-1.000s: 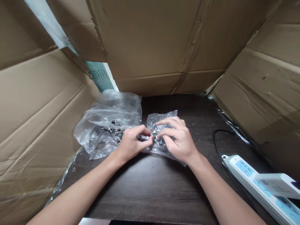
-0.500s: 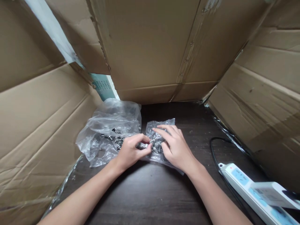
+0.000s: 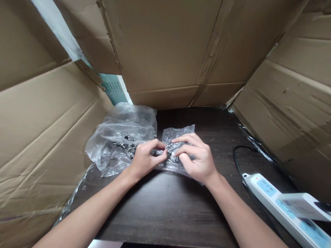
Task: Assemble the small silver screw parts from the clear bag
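Observation:
My left hand is closed in a pinch, thumb and forefinger on a small shiny metal part whose exact kind I cannot make out. Just to its right, my right hand has its fingers curved and apart over a small clear plastic bag. More metal pieces lie on this bag beneath the fingertips, partly hidden. Left of my left hand spreads a larger clear plastic bag with several small metal parts lying in or on it.
Cardboard walls enclose the dark wooden table at the back and sides. A white power strip with a plug-in adapter lies at the right, and a black cable loops beside it.
My right hand's fingers have curled and shifted slightly right, away from the left fingertips. The left hand keeps its pinch. The view has tilted a little, showing the table's front edge.

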Tool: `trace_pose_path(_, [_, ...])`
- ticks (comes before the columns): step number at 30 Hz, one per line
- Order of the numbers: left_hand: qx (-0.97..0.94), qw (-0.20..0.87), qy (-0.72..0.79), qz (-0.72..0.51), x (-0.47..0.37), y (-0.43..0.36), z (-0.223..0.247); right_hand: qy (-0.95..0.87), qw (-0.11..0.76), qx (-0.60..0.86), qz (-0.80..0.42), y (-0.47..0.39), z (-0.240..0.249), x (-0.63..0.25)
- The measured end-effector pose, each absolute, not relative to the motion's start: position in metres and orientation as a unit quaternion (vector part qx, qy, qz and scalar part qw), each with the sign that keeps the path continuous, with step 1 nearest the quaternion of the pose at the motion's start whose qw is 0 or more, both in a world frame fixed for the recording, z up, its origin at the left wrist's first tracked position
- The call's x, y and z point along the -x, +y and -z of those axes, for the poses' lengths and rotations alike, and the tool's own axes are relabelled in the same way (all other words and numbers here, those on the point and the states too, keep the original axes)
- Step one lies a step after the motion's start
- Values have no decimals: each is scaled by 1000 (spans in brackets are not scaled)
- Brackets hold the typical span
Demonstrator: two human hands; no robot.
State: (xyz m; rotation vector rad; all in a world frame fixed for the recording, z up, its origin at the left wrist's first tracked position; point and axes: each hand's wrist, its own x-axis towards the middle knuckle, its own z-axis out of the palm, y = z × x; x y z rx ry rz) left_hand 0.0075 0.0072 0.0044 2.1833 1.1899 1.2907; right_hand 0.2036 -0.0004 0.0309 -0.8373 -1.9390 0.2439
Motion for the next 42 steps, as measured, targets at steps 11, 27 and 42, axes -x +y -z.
trace_pose_path(11, [-760,186,426,-453,-8,8,-4,-785,489,354,-137,-2,-30,-202])
trace_pose_path(27, [-791,142,366,-469,-8,7,-2,-794,396,417,-198,3,-23,-201])
trace_pose_path(42, [-830,110,329,-437,-4,10,0,-795,398,416,-192,3,-23,-200])
